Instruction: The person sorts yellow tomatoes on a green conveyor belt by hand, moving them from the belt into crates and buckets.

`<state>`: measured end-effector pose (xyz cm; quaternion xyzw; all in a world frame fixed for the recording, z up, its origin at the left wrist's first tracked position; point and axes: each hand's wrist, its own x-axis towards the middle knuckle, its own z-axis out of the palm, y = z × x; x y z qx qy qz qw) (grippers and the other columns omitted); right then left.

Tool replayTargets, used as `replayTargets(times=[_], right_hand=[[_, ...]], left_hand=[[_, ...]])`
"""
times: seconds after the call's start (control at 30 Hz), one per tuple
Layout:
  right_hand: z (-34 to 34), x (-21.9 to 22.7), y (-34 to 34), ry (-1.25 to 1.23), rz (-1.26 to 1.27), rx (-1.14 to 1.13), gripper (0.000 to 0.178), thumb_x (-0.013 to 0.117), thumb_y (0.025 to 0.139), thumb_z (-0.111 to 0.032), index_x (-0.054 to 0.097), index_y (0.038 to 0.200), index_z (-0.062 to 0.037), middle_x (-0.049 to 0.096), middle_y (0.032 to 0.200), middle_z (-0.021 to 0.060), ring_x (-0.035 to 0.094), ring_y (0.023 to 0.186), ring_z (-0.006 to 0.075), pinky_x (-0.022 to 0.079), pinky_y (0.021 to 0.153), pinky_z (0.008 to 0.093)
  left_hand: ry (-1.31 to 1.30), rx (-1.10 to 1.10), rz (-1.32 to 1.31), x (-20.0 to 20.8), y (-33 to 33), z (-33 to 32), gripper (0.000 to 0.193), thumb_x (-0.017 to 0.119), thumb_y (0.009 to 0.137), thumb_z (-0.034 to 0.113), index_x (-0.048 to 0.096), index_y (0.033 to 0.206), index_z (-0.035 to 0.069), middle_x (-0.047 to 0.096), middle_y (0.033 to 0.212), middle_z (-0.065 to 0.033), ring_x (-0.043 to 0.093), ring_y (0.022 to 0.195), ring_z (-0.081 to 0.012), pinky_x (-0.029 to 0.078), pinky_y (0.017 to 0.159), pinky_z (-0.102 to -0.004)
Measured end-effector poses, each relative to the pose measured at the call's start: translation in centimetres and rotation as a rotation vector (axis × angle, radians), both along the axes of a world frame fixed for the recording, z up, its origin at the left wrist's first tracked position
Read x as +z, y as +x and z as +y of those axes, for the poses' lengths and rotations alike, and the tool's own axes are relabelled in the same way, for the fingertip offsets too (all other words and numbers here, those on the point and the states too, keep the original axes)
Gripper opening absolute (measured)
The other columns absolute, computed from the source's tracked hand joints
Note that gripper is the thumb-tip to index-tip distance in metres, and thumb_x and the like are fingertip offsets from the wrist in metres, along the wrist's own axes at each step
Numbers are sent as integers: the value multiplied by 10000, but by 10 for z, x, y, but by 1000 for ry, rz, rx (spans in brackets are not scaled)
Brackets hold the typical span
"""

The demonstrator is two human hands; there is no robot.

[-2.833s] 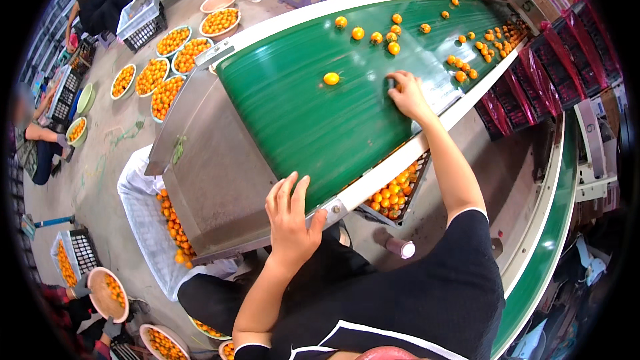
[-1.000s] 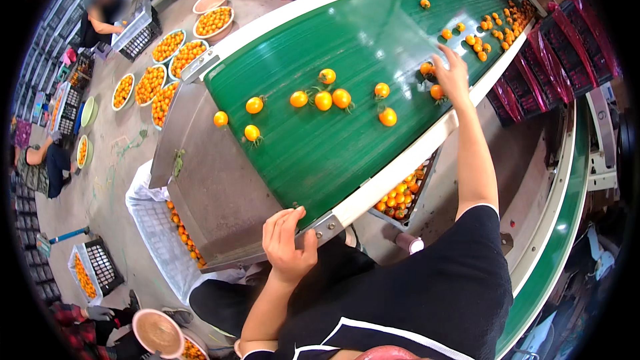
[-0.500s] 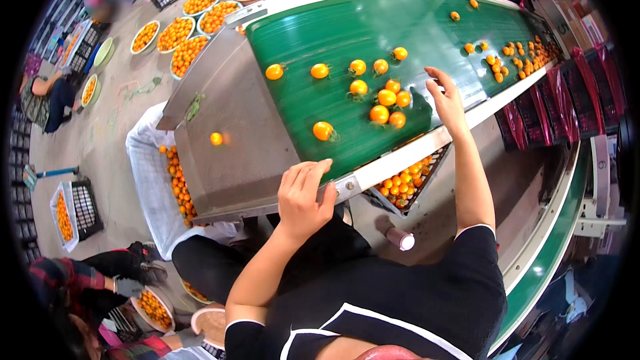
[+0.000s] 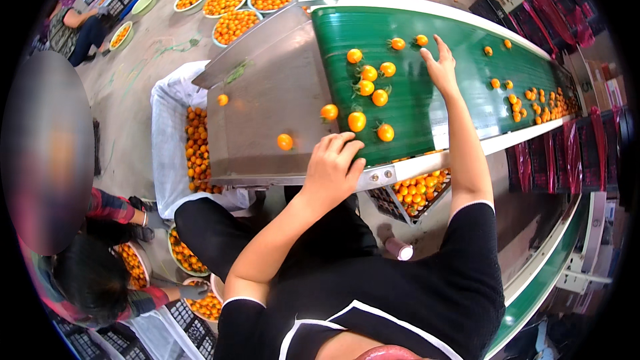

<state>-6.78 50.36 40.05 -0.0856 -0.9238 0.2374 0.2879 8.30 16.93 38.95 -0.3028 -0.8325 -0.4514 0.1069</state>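
Small orange tomatoes, several with green stems, lie scattered on a green conveyor belt (image 4: 393, 110). My right hand (image 4: 441, 70) is over the belt, fingers apart and holding nothing, right beside a tomato (image 4: 421, 41). At the near corner, where the belt meets a metal chute (image 4: 267, 87), my left hand (image 4: 333, 165) hovers with loosely bent fingers and nothing in them. Its fingertips are close to another tomato (image 4: 357, 121). One tomato (image 4: 285, 142) is on the chute, another (image 4: 223, 100) lies farther down it. Below the chute is a white-lined bin (image 4: 172, 133) with many tomatoes.
A black crate of tomatoes (image 4: 421, 190) stands under the belt's near side. Tomato-filled basins (image 4: 233, 27) stand on the floor beyond the chute. At lower left, a co-worker's gloved hand (image 4: 193, 291) is at a basin. A pink-capped cylinder (image 4: 399, 249) is near my legs.
The view has shifted left. Tomatoes on the belt have moved toward the chute, and one has dropped onto it. My right hand has reached farther across the belt; the left stays by the corner.
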Motion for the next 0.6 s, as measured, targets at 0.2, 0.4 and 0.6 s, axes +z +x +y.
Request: replayTargets(times=[0.2,0.4,0.6], right_hand=[[-50,-18,-32,-232,-163,276,358,690,828,-325,696,1074,-65,646,1146,202,601,1098,343,441,991,394],[-60,-4,-71,-38,115,144,322,667,829,-230,677,1100,-55,636,1154,198,565,1114,351,393,1020,413],[13,-24,-125,-262,-203,-69,542,674,810,-415,621,1264,-124,670,1118,166,608,1112,300,432,1000,382]], left_hand=[[48,57,-51,-12,6,-29,246,657,817,125,639,1043,30,618,1141,-136,561,1079,-333,441,948,-438],[86,-101,41,9,5,-22,181,657,823,153,668,972,52,645,1062,-110,565,1074,-300,442,938,-415],[-79,-30,15,-15,-13,-22,142,636,834,198,686,853,66,658,991,-72,576,1003,-284,452,891,-415]])
